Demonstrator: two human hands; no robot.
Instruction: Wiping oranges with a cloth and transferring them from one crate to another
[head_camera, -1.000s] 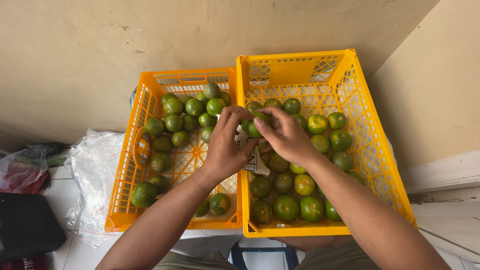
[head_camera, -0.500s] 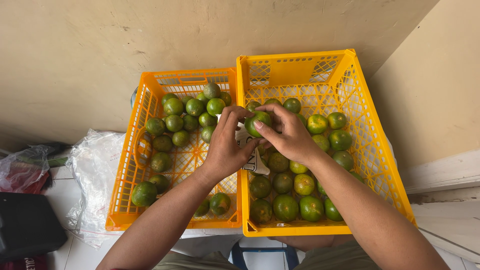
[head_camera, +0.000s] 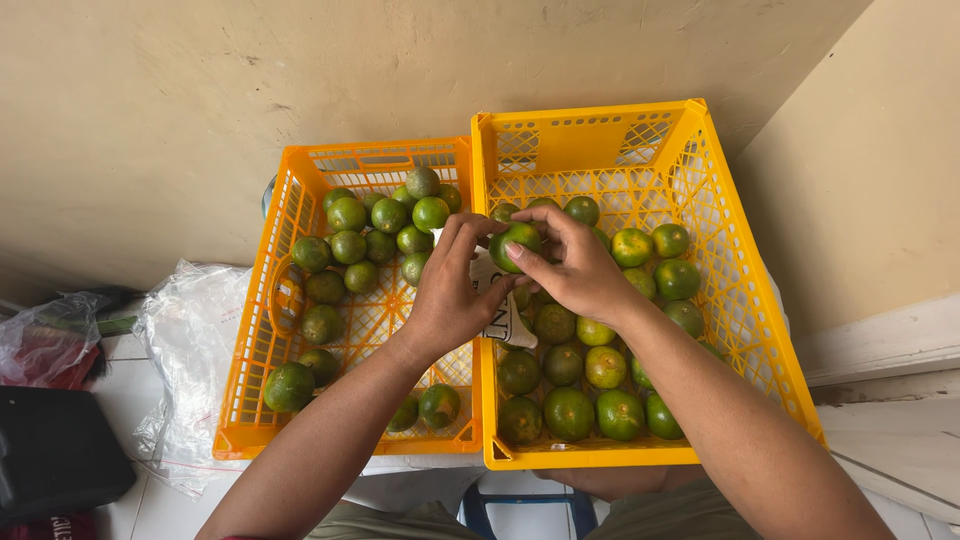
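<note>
Looking down from the head camera, I see two bright orange-yellow plastic crates with lattice walls side by side in the middle of the frame, set against a rough beige plastered wall. The smaller left crate (head_camera: 262, 330) holds a loose scatter of round, glossy green citrus fruits (head_camera: 350, 245), mostly gathered at its far end, with bare mesh floor showing between them. The taller right crate (head_camera: 740, 300) is packed more thickly with similar fruits, some turning yellow-orange (head_camera: 605, 365). Both hands meet just above the shared wall between the crates, at the centre of the frame. The right hand (head_camera: 575, 270) pinches one small green fruit (head_camera: 515, 243) between thumb and fingers, closed snugly on it. The left hand (head_camera: 450, 290) is curled narrow, its fingertips touching the same fruit; a small white piece with dark print (head_camera: 505, 320) shows beneath the hands, and I cannot tell which hand holds it. At the lower left lie a crinkled clear plastic bag (head_camera: 190, 340) and a black bag (head_camera: 55, 450).
</note>
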